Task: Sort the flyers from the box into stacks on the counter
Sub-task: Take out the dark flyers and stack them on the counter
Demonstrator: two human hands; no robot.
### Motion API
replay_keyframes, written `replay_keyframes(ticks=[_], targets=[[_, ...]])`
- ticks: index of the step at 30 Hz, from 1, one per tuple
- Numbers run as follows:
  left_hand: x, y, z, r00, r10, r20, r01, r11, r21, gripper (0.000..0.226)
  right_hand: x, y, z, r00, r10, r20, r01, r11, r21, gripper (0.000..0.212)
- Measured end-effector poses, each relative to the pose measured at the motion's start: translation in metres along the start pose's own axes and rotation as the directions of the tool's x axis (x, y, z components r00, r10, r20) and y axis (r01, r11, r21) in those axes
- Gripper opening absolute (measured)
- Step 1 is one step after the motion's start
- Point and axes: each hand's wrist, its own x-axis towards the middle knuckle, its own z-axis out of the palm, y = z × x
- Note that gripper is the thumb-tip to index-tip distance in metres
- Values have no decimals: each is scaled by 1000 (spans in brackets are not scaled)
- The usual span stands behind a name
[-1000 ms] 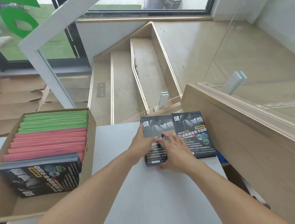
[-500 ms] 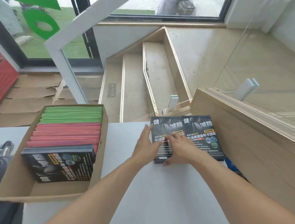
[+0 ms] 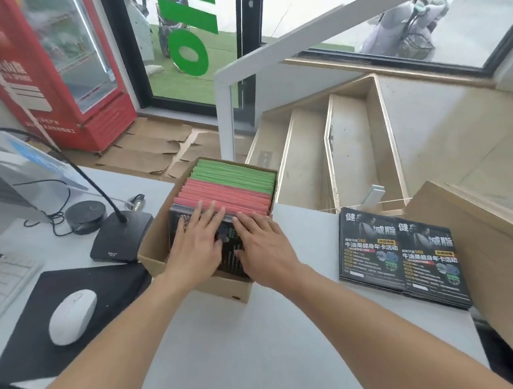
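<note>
Bright, even daylight from the large glass windows [image 3: 388,15] at the top. Soft, faint shadows on the pale grey counter [image 3: 261,347]. Washed-out glare outdoors. Motion blur on the red glass-fronted drinks fridge [image 3: 64,71] at left. Wide-angle bending toward the edges.

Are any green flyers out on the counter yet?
No. The green flyers sit at the far end of the box; only two black flyer stacks lie on the counter.
</note>
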Motion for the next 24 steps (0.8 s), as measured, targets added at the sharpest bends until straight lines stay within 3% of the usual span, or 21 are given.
replay_keyframes(ticks=[3, 10, 15, 18, 20, 24], targets=[[-6, -6, 3, 998, 35, 47, -38, 998, 56, 79, -2, -13, 10, 998, 54, 13, -53, 994, -91, 68], [-26, 3, 8, 999, 46, -24, -44, 998, 52, 76, -15, -19, 17, 991, 67, -120, -86, 984, -153, 52], [-40, -9, 11, 970, 60, -234, -67, 998, -22, 52, -20, -23, 15, 982, 56, -179, -67, 996, -57, 30], [-40, -15, 9, 963, 63, -262, -62, 998, 9, 51, -20, -25, 16, 972, 115, -205, -115, 993, 9, 52], [-37, -14, 7, 968, 83, -236, -81, 997, 18, 61, -17, -25, 15, 967, 148, -207, -163, 985, -53, 68], [-26, -12, 0, 991, 100, -93, -101, 995, -15, 76, -11, -23, 8, 985, 170, -30, -172, 978, -115, 71]])
